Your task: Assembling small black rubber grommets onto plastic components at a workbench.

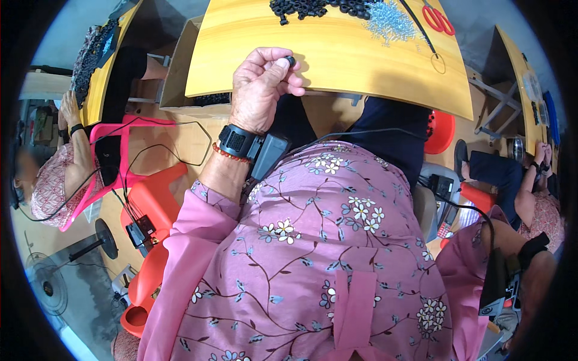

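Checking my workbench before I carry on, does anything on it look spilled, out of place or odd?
Nothing stands out. Black rings and silver bits sit in loose heaps on the wooden table, red scissors beside them.

table (pixel 337 54): smooth glossy wood | black ring (pixel 291 60): matt rubber-like | screws (pixel 390 21): shiny metal

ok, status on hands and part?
Left hand pinching small black rubber ring above yellow wooden table. Right hand low at side, grip unseen. Nothing obstructing.
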